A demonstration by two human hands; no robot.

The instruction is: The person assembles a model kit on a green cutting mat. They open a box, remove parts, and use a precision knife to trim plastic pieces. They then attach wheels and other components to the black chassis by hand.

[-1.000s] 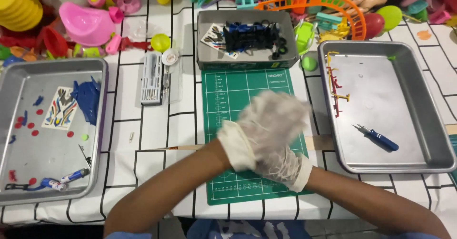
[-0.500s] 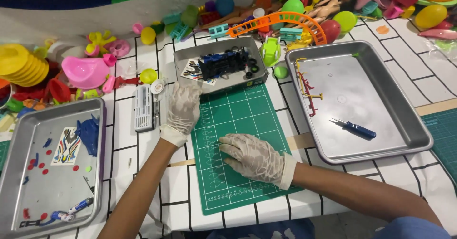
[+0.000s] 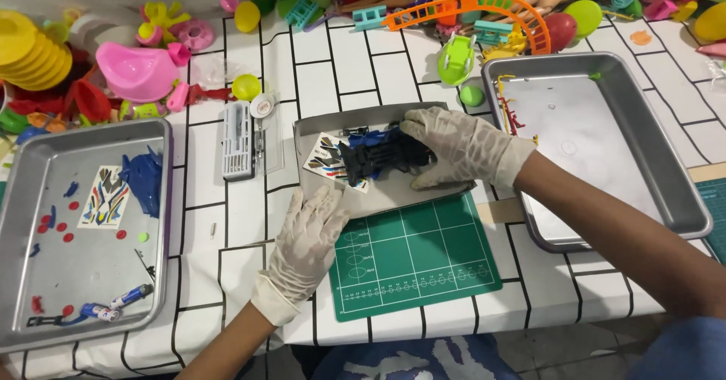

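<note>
A small grey tray (image 3: 316, 129) sits at the far edge of a green cutting mat (image 3: 414, 255). It holds black and blue toy car parts (image 3: 376, 158) and a coloured sticker sheet (image 3: 327, 156). My right hand (image 3: 457, 149), in a white glove, reaches into this tray from the right, with its fingers closed around the black part. My left hand (image 3: 308, 236), also gloved, lies flat with fingers spread on the tray's front left corner.
A large metal tray (image 3: 162, 221) on the left holds blue pieces, red dots, stickers and a small tool. Another metal tray (image 3: 605, 130) lies under my right forearm. A white case (image 3: 237, 142) stands left of the grey tray. Colourful plastic toys (image 3: 144, 70) crowd the back.
My right hand has left the green mat and gone into the grey tray onto the black part. My left hand has drawn back from the tray's contents to its front corner.
</note>
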